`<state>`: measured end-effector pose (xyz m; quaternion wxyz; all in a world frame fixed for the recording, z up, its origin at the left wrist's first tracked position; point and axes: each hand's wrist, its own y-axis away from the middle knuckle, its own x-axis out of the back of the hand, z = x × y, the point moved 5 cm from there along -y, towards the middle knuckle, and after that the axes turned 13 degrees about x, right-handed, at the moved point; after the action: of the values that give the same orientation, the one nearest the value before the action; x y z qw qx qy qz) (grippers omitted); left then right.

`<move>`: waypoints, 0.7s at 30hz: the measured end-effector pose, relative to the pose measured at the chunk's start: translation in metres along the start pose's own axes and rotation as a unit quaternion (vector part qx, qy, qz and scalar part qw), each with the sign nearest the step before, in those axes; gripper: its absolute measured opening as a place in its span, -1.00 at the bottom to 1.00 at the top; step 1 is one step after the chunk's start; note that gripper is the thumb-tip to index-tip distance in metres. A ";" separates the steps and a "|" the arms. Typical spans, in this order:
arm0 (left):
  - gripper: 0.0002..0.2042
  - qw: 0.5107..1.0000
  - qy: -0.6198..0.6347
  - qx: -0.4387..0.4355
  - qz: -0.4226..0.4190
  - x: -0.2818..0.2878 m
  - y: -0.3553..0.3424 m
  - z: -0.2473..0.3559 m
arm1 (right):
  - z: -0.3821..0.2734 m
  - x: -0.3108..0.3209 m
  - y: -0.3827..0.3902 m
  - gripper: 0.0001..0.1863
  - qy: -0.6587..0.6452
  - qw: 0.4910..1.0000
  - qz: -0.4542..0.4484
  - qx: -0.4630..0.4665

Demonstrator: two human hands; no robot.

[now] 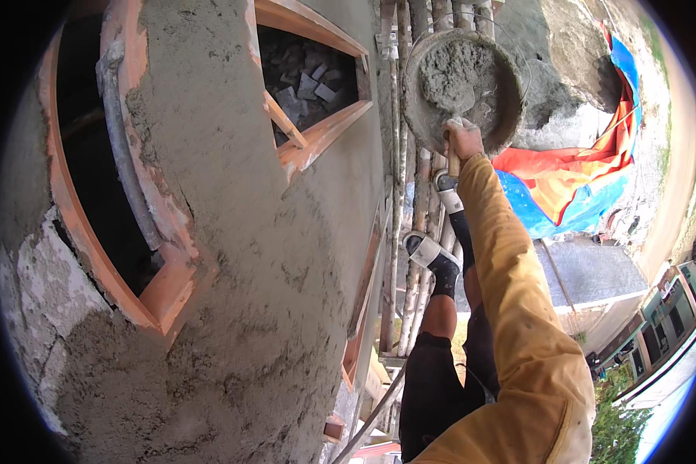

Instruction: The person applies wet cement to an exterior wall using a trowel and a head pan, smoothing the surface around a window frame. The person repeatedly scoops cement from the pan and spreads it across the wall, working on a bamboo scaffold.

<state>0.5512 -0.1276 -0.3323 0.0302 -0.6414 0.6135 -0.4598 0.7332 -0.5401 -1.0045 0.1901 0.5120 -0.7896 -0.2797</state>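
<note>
My right hand [465,140], at the end of a tan sleeve, is closed around the wooden handle of a trowel [453,164]. It reaches over the near rim of a round bucket [416,116] with a thin wire handle. Inside the bucket lies a heap of wet grey mortar [448,73]. The trowel's blade reaches into the mortar and is hard to make out against it. My left hand is outside the picture.
On the left rises a wall [247,232] coated in grey plaster, with orange-brown window frames [325,139]. My feet stand on a scaffold of poles [421,193], the bucket beyond them. Down to the right lie a blue and orange tarp [564,178] and a grey slab [595,271].
</note>
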 end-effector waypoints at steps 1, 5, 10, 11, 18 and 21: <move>-0.41 1.000 0.003 0.000 0.005 -0.001 -0.002 0.001 | 0.001 0.003 0.003 -0.85 -0.006 1.000 -0.007 0.021; -0.40 0.999 0.001 0.002 0.033 0.006 -0.010 -0.003 | 0.006 0.012 0.021 -0.86 0.000 0.998 -0.038 0.045; -0.39 0.996 -0.006 0.012 0.084 0.025 -0.030 -0.031 | -0.031 0.018 0.038 -0.87 0.013 0.992 -0.048 0.114; -0.39 0.995 -0.013 0.018 0.097 0.032 -0.035 -0.042 | -0.040 0.022 0.050 -0.87 0.028 0.991 -0.054 0.117; -0.37 0.960 -0.097 0.073 0.252 0.114 -0.104 -0.154 | -0.190 0.008 0.214 -0.72 -0.148 0.980 -0.055 0.118; -0.36 0.949 -0.107 0.101 0.278 0.141 -0.124 -0.191 | -0.254 -0.027 0.296 -0.67 -0.179 0.966 0.030 0.184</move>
<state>0.5007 -0.1119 -0.0691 0.2871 -0.4840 0.7111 -0.4214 0.6856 -0.4838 -0.6208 -0.0430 0.4558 -0.8637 -0.2109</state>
